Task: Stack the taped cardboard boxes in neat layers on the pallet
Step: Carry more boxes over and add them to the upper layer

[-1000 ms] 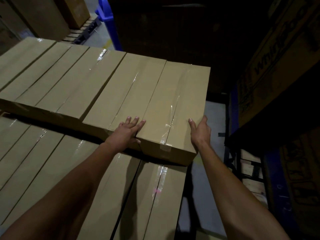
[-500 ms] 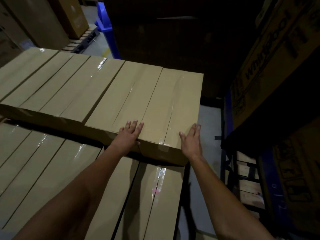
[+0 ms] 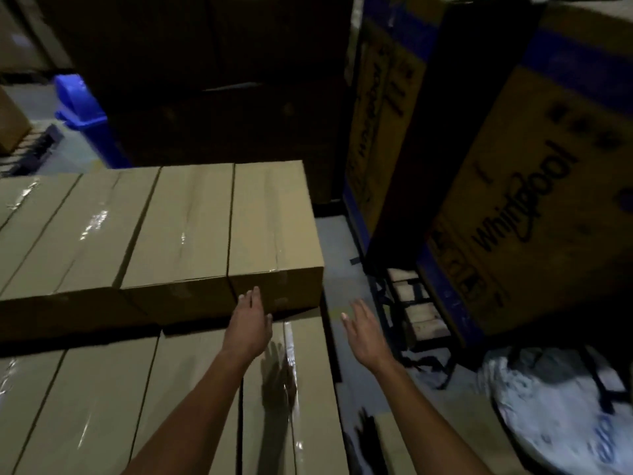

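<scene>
The end box [image 3: 274, 231] of the upper layer is lying at the right end of its row, and it is touching the neighbour box [image 3: 185, 231] on its left side along a dark seam. Under the end box, the lower layer [image 3: 308, 389] is showing its taped tops, which are reaching toward the person. The left hand [image 3: 250, 323] is staying in front of the near face of the end box with straight fingers; the fingertips are at that face, but the picture is blurred, so it is not certain if they are touching it. The right hand [image 3: 363, 334] is hanging in the air to the right of the end box, over the floor gap, with the fingers spread, and it is holding nothing. So the 2 hands are both free of any grip. To the right of the end box, big printed cartons [image 3: 534, 207] are standing on a dark frame, and far behind the end box on its left a blue bin [image 3: 82, 114] is standing. The end box appears placed, and the risk is now in the alignment: its near face seems to be standing a little forward of the neighbour box. If it is left like this, the next layer could be sitting unevenly. A strong push with only 1 hand could also turn the box and open the seam.
</scene>
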